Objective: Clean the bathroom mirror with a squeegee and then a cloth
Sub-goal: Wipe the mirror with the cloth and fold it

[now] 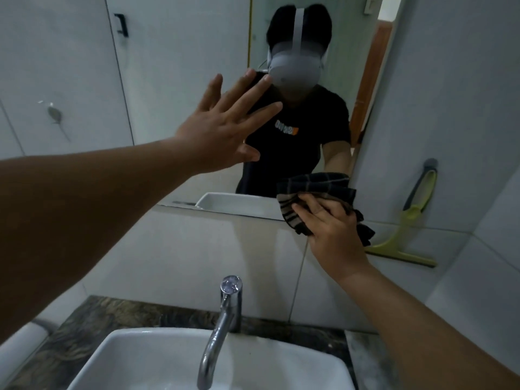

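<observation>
Checked cloth (323, 202) pressed under right hand (334, 235) at mirror (174, 88) corner; left hand (222, 128) flat, fingers spread; squeegee (405, 235) hangs just right.

One head-worn view, standing close above the sink (157, 358), faces forward and slightly down at the mirror (174, 80) on the wall behind the sink. The tap (222, 319) sits low in frame; the wearer's headset (294, 68) reflects above.
</observation>
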